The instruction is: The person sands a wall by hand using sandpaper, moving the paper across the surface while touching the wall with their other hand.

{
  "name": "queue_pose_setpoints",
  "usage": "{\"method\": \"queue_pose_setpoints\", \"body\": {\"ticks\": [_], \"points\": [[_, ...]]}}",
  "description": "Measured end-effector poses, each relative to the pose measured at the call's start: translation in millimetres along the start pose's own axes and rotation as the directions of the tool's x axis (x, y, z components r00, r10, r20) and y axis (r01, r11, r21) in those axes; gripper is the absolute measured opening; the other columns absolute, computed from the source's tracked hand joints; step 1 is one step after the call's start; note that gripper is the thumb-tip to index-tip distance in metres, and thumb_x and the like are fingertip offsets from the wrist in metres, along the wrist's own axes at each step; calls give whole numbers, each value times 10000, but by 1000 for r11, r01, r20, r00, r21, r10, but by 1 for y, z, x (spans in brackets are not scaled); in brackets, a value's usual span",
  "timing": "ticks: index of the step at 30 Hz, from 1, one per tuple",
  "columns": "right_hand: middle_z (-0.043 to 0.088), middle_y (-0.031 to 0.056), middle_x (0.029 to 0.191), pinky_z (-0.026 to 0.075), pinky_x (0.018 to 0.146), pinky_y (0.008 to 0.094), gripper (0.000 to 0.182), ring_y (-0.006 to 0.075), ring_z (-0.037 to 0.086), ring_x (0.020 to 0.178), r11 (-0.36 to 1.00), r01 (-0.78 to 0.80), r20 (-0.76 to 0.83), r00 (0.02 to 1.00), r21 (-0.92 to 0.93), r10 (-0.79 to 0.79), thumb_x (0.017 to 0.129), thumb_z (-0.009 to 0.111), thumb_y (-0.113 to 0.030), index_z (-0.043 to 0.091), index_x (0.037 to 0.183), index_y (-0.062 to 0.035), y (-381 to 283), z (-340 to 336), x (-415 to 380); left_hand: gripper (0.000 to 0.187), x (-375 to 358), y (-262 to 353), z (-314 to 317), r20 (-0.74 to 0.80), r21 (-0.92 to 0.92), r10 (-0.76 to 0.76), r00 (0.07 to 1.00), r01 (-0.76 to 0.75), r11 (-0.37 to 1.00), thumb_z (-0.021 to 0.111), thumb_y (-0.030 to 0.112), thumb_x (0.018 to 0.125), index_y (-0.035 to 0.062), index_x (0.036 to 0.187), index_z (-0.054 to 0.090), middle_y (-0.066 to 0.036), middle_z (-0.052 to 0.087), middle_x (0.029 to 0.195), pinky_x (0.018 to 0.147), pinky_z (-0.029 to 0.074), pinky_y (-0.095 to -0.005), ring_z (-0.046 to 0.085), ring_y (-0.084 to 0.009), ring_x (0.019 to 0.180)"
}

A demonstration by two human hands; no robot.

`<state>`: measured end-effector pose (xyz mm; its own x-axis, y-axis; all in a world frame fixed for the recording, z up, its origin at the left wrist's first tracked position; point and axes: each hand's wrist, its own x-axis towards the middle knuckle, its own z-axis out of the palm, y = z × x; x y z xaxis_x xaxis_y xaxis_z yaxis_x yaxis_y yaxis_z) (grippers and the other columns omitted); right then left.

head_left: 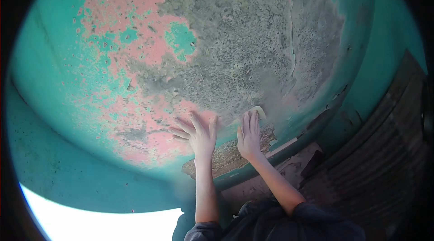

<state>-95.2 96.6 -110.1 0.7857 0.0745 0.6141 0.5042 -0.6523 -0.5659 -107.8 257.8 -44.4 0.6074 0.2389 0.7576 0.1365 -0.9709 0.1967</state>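
My left hand [202, 141] is spread flat against a large curved surface [235, 37], its fingers apart and nothing in them. To its right, my right hand [249, 135] presses a pale piece of sandpaper [259, 112] to the same surface, fingers close together; most of the piece is hidden under them. Both hands look dusty. The surface is worn through green paint to pink and rough grey patches. Between my wrists and just below the hands, a brown, rough broken area [226, 159] shows along the lower edge.
A green rim [58, 159] curves around the lower left, with bright light below it. At right lies dark corrugated sheeting [375, 155]. Chipped, flaking paint [316, 121] runs along the lower right edge, close to my right arm.
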Motion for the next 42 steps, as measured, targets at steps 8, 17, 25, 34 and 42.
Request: {"method": "queue_pose_setpoints", "body": {"ticks": [8,17,25,34,42], "points": [[97,328,1588,114,1187,572,632,504,49,1477,956,-94,-297,938,277,178,1073,331,-335,152,1545,46,5,-78,89,959,-1,2,-3,45,2,-45,998,45,999,505,687,911,127,1589,124,-365,-136,1566,999,-40,-820,-199,-669,1359],[152,342,1570,157,1178,574,608,517,95,1467,979,-2,-308,949,204,66,1063,373,-307,204,1538,33,9,-119,115,956,0,7,-13,109,23,-80,991,78,997,466,685,928,88,1584,110,-369,-142,1564,1017,-27,-807,-180,-668,1364],[161,344,1566,211,1163,580,613,504,149,1463,987,30,-172,983,-159,-58,1028,439,-251,224,1539,12,53,-88,78,861,2,78,-30,22,-244,-104,994,107,964,496,525,984,105,1589,48,-357,-192,1558,1071,-5,-758,-170,-655,1377],[180,273,1593,203,1165,589,768,468,190,1467,985,151,-296,940,-84,-170,890,575,-169,214,1553,-28,74,-146,127,624,66,190,-55,87,-134,234,968,-222,966,517,450,986,293,1554,310,-272,-24,1621,1070,15,-769,-92,-623,1416],[241,272,1574,205,1166,583,806,460,215,1463,970,205,-253,939,-134,-233,819,594,-137,251,1539,-16,90,-222,173,584,85,255,-26,229,-91,261,938,-246,965,411,506,1014,319,1555,297,-260,1,1625,1023,-12,-813,-86,-636,1408]]}}
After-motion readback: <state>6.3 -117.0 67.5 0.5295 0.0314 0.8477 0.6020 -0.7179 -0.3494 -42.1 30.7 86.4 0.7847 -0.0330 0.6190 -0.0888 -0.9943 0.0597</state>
